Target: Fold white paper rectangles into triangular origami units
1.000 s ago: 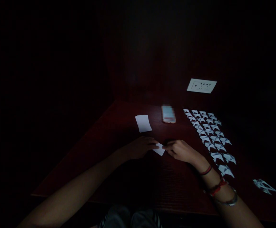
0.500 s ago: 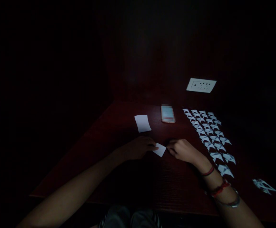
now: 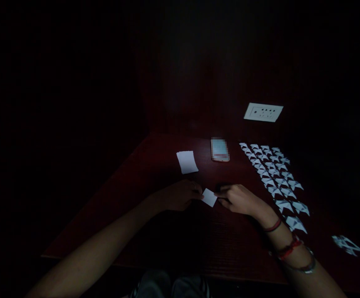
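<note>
A small white square of folded paper (image 3: pixel 210 198) lies on the dark red table, turned so its corners point toward my hands. My left hand (image 3: pixel 184 195) pinches its left corner, thumb and fingers closed together. At the opposite side, the fingertips of my right hand (image 3: pixel 236 199) are closed on the right corner. Dim light hides the exact finger positions. Beyond my left hand is a stack of white paper sheets (image 3: pixel 187 162).
A lit phone (image 3: pixel 220 149) lies behind the paper. Rows of folded white paper pieces (image 3: pixel 271 170) cover the table's right side, with a small pile of folded paper (image 3: pixel 348 245) nearer the right edge. A socket plate (image 3: pixel 263 112) is on the back wall.
My left thumb has drawn back from the paper's face to its left corner. My right fingers have moved from just beside the right corner onto it.
</note>
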Action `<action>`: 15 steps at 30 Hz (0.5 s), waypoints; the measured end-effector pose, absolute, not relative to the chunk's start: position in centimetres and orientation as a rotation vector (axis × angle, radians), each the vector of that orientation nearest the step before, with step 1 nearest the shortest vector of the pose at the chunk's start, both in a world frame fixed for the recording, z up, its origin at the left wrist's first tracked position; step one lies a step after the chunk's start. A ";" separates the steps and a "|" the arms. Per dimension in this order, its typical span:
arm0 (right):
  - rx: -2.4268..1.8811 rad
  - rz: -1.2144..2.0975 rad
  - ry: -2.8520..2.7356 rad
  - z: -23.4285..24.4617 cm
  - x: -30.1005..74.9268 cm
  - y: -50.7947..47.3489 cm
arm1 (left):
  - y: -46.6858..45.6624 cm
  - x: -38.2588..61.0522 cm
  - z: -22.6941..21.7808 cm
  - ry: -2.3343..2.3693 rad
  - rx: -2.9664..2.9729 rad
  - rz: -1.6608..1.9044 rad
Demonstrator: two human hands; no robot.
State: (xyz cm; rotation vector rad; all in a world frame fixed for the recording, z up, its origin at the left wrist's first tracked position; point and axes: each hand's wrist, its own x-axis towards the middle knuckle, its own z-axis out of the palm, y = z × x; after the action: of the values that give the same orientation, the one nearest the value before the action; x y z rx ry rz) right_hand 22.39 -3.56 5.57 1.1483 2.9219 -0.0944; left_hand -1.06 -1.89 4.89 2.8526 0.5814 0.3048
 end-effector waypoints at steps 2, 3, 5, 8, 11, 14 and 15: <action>1.156 -0.087 2.908 5.7 22.3 -3.7 | -1.8 -1.2 5.1 0.545 2.809 0.309; 1.162 -0.082 2.901 5.7 22.3 -3.7 | -1.8 -1.3 5.2 0.530 2.790 0.308; 1.175 -0.073 2.888 5.7 22.2 -3.7 | -1.6 -1.4 5.3 0.511 2.759 0.299; 1.188 -0.073 2.896 5.6 22.2 -3.7 | -1.3 -1.7 5.3 0.485 2.724 0.295; 1.199 -0.112 2.919 5.3 22.2 -3.6 | -1.1 -2.0 5.0 0.486 2.706 0.317; 1.265 -0.149 2.918 5.1 22.2 -3.5 | -1.2 -2.0 4.7 0.508 2.709 0.326; 1.293 -0.156 2.916 5.0 22.3 -3.5 | -1.3 -2.0 4.6 0.516 2.712 0.327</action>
State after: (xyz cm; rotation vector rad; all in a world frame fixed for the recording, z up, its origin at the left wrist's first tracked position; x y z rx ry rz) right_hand 22.25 -3.49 5.02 1.2926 2.9158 -0.1559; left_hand -2.02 -1.31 4.60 2.7117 0.5162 0.3273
